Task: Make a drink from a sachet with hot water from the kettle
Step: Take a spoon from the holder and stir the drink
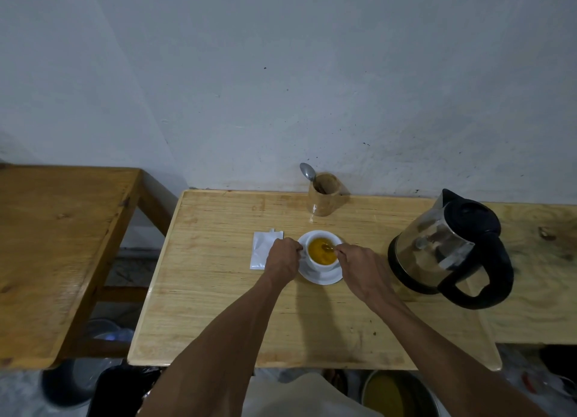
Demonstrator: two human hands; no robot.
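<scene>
A white cup (323, 251) is sitting on a white saucer (321, 276) near the middle of the pale wooden surface (218, 307). The left hand (282, 260) is resting against the cup's left side, its fingers (295, 248) curled together at the spot where a handle would be; the handle itself is hidden behind them, so whether they are gripping it cannot be told. The right hand (359, 266) is reaching in from the right, its fingers (341, 248) pinching the thin stem of a spoon (327, 247) whose bowl is dipping into the drink, just above the cup's right rim.

The cup is holding an amber-yellow liquid that is reaching close to the rim. A white sachet (263, 250) is lying flat on the surface just left of the left hand, its lower right corner covered by that hand; a small tab is sticking up at its top edge. Behind the cup, near the wall, a round wooden holder (324, 199) is standing upright with a metal spoon (307, 171) leaning out of it, bowl up; something dark is also lying inside, too dim to make out.

A steel kettle (449, 248) with a black lid and handle is standing to the right of the cup, apart from the right hand. Its base is partly lost in shadow.
</scene>
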